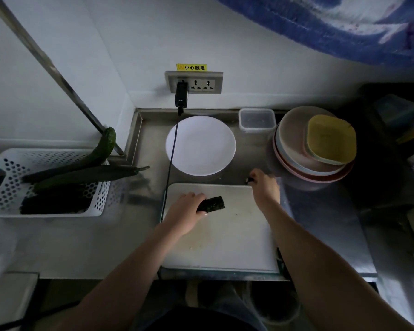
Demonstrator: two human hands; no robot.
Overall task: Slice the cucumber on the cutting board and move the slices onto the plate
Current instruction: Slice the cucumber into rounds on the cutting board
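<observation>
Left hand (185, 211) fingers wrapped around a short cucumber piece (213, 204) lying on the cutting board (227, 237) — cut end pokes out right of the fingers. Right hand (264, 185) fingers closed on a dark handle (249, 180) at the board's far right corner; blade not visible. Plate (201, 145) sits just beyond both hands, bare.

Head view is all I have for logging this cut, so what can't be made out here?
- What the right hand grips: only a dark tip shows, the fingers cover the rest.
- Left end of the cucumber piece: under the left hand.
- Lidded container: contents too dim.
- Basket bottom: cucumbers in shadow, uncountable.
</observation>
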